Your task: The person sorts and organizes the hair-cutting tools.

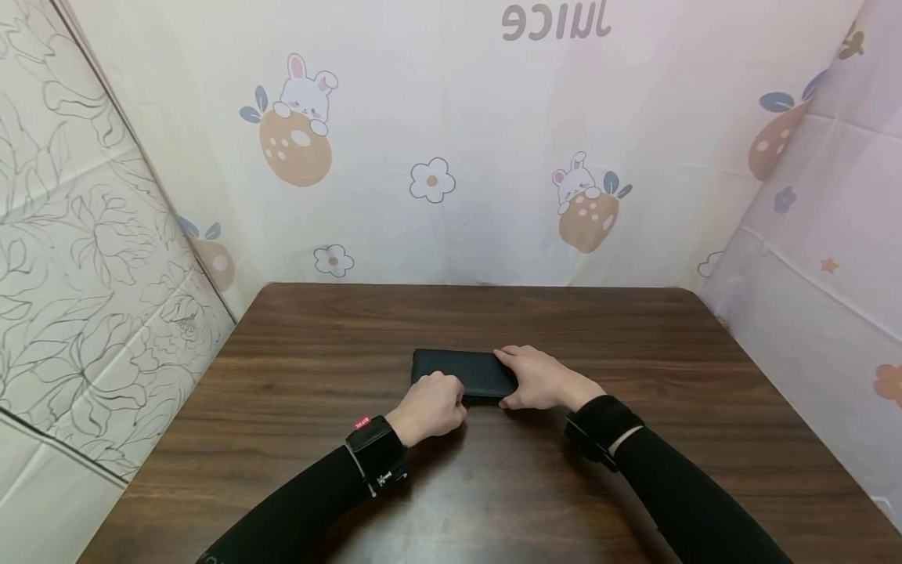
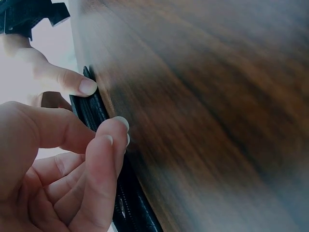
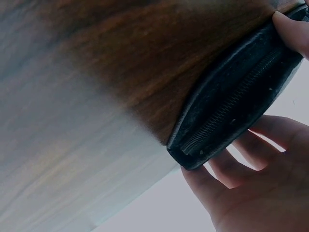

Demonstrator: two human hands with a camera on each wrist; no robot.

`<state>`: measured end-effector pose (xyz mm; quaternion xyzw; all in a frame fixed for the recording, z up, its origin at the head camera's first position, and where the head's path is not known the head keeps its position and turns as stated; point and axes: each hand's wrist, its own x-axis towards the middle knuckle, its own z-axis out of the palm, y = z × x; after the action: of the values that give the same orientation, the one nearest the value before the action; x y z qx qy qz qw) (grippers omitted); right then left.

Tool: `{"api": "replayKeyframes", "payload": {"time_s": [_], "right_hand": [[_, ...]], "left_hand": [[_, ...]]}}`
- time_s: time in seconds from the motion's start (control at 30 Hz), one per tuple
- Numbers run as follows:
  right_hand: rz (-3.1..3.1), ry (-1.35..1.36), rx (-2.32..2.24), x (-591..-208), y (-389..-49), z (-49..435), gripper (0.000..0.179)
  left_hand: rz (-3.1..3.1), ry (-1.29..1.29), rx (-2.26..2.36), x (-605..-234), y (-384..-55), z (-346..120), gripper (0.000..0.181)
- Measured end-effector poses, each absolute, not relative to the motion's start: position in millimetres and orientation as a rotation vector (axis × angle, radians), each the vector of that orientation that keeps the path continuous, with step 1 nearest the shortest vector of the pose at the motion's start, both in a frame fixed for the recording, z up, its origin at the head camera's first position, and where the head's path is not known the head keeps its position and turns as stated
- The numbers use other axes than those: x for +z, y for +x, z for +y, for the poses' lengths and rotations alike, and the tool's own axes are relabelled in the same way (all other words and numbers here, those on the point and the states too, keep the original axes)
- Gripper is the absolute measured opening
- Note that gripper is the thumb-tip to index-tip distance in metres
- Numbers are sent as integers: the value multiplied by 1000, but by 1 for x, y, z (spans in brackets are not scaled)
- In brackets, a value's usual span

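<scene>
A black zip wallet [image 1: 458, 365] lies flat on the brown wooden table [image 1: 338, 329]. My right hand [image 1: 543, 379] grips its right end, thumb on the near edge and fingers on the far side. At the near edge, my left hand [image 1: 431, 406] has curled fingers, thumb and index finger pinched together over the zipper. The left wrist view shows the zipper teeth [image 2: 123, 199] running past these fingertips; any pull between them is hidden. In the right wrist view the zipper [image 3: 227, 111] appears closed along a recessed edge at the wallet's end.
A pale curtain [image 1: 437, 117] printed with rabbits and fruit hangs behind the table. Flower-patterned panels [image 1: 92, 258] stand at the left, and another printed curtain [image 1: 831, 258] hangs at the right. Both wrists wear black bands.
</scene>
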<state>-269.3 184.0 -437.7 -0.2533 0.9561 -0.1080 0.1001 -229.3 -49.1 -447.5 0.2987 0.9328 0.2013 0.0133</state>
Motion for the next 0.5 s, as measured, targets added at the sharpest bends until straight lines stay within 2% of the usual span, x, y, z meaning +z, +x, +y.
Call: {"api": "replayKeyframes", "payload": {"time_s": [0.5], "right_hand": [[2827,-752,-318,-436,-268,183,91]], "left_hand": [[2915,926,606,-447,-229,-48,38]]}}
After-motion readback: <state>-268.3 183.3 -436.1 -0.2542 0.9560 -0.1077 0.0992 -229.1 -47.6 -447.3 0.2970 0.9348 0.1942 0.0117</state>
